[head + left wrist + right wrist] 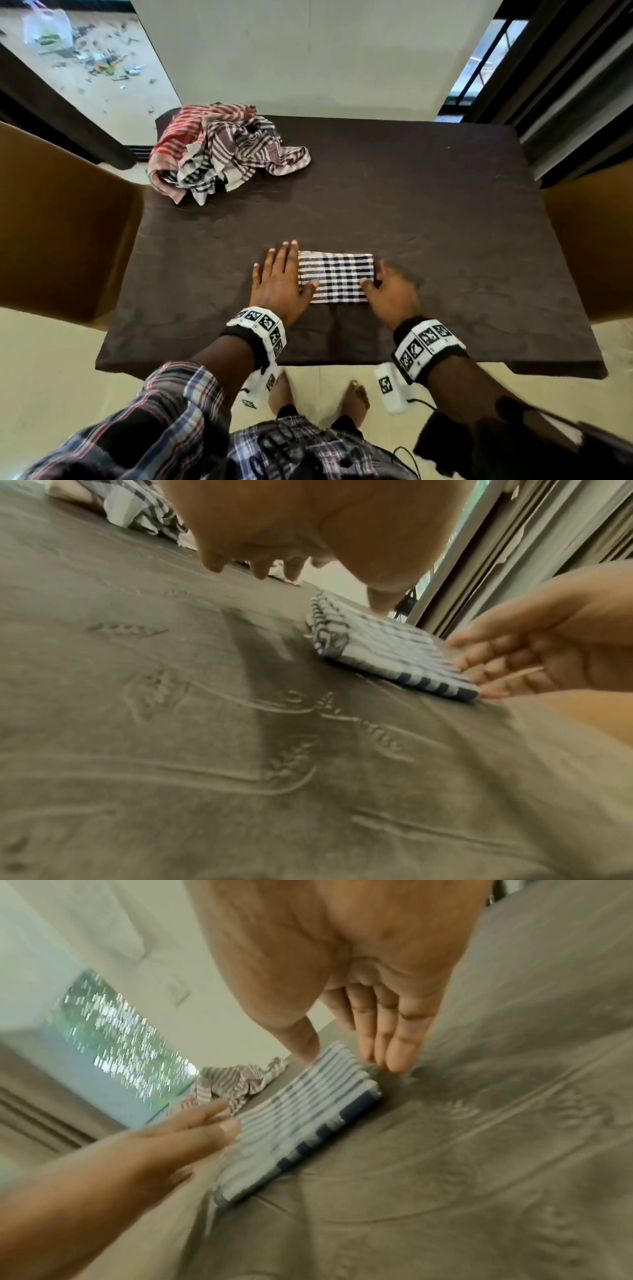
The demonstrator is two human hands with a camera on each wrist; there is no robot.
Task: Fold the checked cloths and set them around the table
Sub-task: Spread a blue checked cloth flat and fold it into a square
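A folded black-and-white checked cloth lies flat near the table's front edge. My left hand lies flat at its left end with straight fingers, the thumb on the cloth. My right hand is at its right end with straight fingers, the thumb touching the cloth's top; it looks blurred. A heap of unfolded red, maroon and black checked cloths sits at the table's far left corner.
The table wears a dark brown cover. Brown chairs stand at the left and right sides. A white wall lies beyond the far edge, with littered floor at the far left. My bare feet show below the front edge.
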